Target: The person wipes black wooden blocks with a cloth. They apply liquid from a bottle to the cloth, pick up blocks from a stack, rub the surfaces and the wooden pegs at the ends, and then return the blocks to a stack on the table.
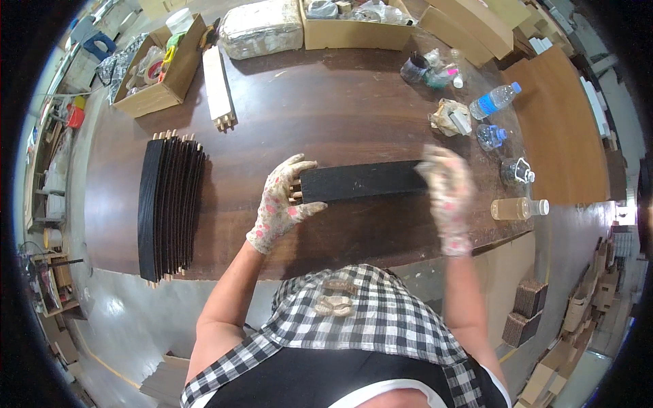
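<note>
Board (364, 181), long and black, stretches from the left hand (275, 200) to the right hand (447, 190), over the brown table (326, 109); whether it rests flat there or is slightly raised, I cannot tell. The left hand grasps its near end by the edges, fingers at the upper edge and thumb along the lower one. Pale pegs (295, 192) stick out of that end into the gap between thumb and fingers. The right hand is blurred over the opposite end, so I cannot tell whether it grips the wood or only touches it. Both hands wear pale gloves with pink spots.

Well to the left of the left hand, a row of black boards (170, 207) stands packed together, pegs showing at the ends. Ahead of that hand and somewhat left lies a pale piece (218, 88) with pegs at its nearer end; beyond it is an open carton (160, 92) holding tape rolls. Right of the right hand, a bottle of yellowish liquid (520, 209) lies on its side, and a blue-capped bottle (495, 101) lies farther ahead.
</note>
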`<state>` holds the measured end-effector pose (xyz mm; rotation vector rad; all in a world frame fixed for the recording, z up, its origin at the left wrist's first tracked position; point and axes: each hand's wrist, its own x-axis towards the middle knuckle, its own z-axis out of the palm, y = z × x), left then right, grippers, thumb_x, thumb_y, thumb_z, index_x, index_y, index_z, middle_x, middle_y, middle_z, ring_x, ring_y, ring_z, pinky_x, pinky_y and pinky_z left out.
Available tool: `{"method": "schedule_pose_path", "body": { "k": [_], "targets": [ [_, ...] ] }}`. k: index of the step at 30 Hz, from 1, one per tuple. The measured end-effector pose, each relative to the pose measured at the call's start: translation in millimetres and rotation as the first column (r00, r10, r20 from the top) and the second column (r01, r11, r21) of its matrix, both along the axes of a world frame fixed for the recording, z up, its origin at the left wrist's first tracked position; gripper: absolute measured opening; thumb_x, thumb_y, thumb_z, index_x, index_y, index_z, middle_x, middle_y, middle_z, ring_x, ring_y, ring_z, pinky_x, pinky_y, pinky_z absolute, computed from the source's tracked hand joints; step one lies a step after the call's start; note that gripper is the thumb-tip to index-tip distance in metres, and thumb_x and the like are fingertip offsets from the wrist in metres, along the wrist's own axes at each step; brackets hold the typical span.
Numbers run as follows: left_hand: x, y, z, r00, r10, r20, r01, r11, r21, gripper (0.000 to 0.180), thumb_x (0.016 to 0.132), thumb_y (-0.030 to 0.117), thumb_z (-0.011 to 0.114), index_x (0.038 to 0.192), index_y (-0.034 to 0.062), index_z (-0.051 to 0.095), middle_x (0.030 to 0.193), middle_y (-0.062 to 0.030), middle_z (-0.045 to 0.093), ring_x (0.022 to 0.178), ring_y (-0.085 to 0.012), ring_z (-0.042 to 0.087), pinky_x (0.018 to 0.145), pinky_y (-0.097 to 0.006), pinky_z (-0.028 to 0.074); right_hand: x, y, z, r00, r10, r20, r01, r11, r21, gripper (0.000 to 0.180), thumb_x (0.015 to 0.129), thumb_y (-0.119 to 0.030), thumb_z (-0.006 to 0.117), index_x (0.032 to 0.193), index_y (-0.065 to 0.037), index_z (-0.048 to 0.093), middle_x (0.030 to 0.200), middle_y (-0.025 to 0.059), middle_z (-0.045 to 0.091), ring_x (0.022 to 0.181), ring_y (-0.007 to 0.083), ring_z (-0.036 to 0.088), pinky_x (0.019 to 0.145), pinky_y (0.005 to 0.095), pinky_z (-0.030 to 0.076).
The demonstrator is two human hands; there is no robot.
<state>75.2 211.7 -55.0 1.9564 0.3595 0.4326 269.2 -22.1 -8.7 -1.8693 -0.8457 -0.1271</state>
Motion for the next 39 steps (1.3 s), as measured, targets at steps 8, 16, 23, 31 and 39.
{"method": "schedule_pose_path", "body": {
  "k": [8,16,23,31,39],
  "targets": [
    [9,6,-25,0.975,0.007,0.222,-0.07,0.958,0.279,0.055,0.069,0.032,0.081,0.116,0.0094,0.062,0.125,-0.0095,0.062,0.129,-0.0317,0.047,0.11,-0.047,0.033,-94,103,-12,0.809,0.375,0.452,-0.27,0.921,-0.282,0.018,0.086,-0.013,0.063,0.102,-0.005,0.068,0.109,0.0146,0.069,0.106,0.0295,0.064,0.102,0.0452,0.044],
    [12,5,-11,0.989,-0.025,0.142,-0.027,0.936,0.35,0.061,0.065,0.037,0.084,0.116,0.0104,0.062,0.124,-0.0089,0.062,0.129,-0.0305,0.048,0.114,-0.047,0.028,-78,97,-13,0.83,0.304,0.467,-0.149,0.929,-0.34,0.022,0.086,-0.019,0.063,0.1,-0.001,0.066,0.116,0.0168,0.066,0.115,0.0312,0.06,0.107,0.0445,0.04],
    [2,9,-10,0.997,0.015,0.071,-0.032,0.968,0.247,0.066,0.062,0.03,0.087,0.121,0.0136,0.063,0.133,-0.0177,0.054,0.129,-0.0329,0.048,0.108,-0.047,0.038,-11,34,-36,0.929,-0.043,0.368,0.15,0.952,-0.268,0.028,0.098,-0.022,0.048,0.107,-0.003,0.066,0.119,0.0132,0.064,0.11,0.0274,0.061,0.105,0.0426,0.043],
    [-3,13,19,1.0,-0.014,-0.011,0.017,0.887,0.462,0.111,0.06,0.057,0.082,0.143,0.0004,0.036,0.143,-0.0205,0.042,0.138,-0.0408,0.03,0.113,-0.051,0.025,48,-83,-21,0.871,-0.393,-0.295,0.435,0.896,0.092,0.027,0.102,-0.026,0.048,0.099,-0.002,0.061,0.082,0.0058,0.068,0.066,0.0122,0.064,0.057,0.0236,0.051],
    [20,-9,69,0.96,-0.068,-0.272,0.258,0.597,0.76,0.062,0.072,0.021,0.077,0.126,0.002,0.055,0.118,-0.0145,0.06,0.118,-0.0328,0.052,0.107,-0.047,0.032,44,-53,-11,0.786,-0.075,-0.614,0.171,0.98,0.1,0.028,0.094,-0.01,0.059,0.12,0.001,0.06,0.107,0.0059,0.067,0.093,0.0128,0.065,0.079,0.0258,0.053]
  ]
}}
